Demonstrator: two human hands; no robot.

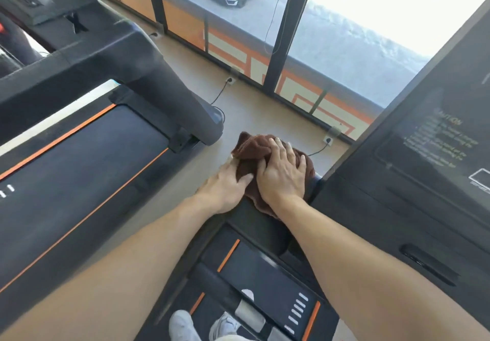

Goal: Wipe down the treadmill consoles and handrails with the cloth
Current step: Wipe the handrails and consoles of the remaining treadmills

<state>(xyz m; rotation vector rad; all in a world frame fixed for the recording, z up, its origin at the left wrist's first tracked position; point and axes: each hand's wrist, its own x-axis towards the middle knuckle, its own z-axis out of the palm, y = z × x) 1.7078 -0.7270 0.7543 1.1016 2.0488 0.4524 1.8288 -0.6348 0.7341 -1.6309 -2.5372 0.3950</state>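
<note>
A brown cloth point(249, 147) is bunched on top of the black left handrail point(249, 216) of the treadmill I stand on. My right hand point(282, 173) lies flat on the cloth with fingers spread and presses it down. My left hand point(225, 188) rests beside it on the left, its fingertips on the cloth's edge. The dark console point(429, 171) with pale printed text rises at the right. Most of the rail's far end is hidden under the cloth.
A second treadmill point(87, 155) with orange stripes and a thick black upright point(169, 94) stands at the left across a strip of floor. Power cables run to floor sockets point(328, 140) by the window wall. My shoes point(183, 326) are on the belt point(265, 279) below.
</note>
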